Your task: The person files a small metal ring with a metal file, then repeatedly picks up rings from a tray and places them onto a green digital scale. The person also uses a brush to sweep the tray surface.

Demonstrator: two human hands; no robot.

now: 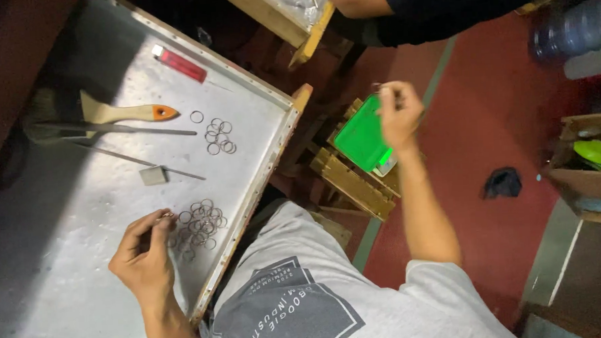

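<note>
Left hand (144, 255) rests on the metal-sheeted tabletop (60, 233), thumb and forefinger pinched narrow on one small ring at the edge of the near ring pile (198, 225); the pile is loose, rings overlapping, just inside the wooden rim of the tabletop. Right hand (399, 114) is off the tabletop, out to the right over the green tray (361, 138), fingers curled and pinched around something small and thin, looks like a ring, too blurred to confirm. Green tray sits tilted on a wooden slatted frame (348, 180) above the red floor (487, 113). Second, smaller ring cluster (219, 136) lies further up the tabletop, with one stray ring just beside it on the left. Left of that: a flat brush with a wooden handle and orange tip (119, 114), two long thin metal rods (126, 131) lying roughly parallel, a small grey block (153, 175) touching the lower rod. Red lighter-shaped object (180, 63) near the far rim. Another person's arm in a dark sleeve (435, 7) reaches in at the top, well apart from both hands. Dark cloth (502, 182) on the floor to the right.
</note>
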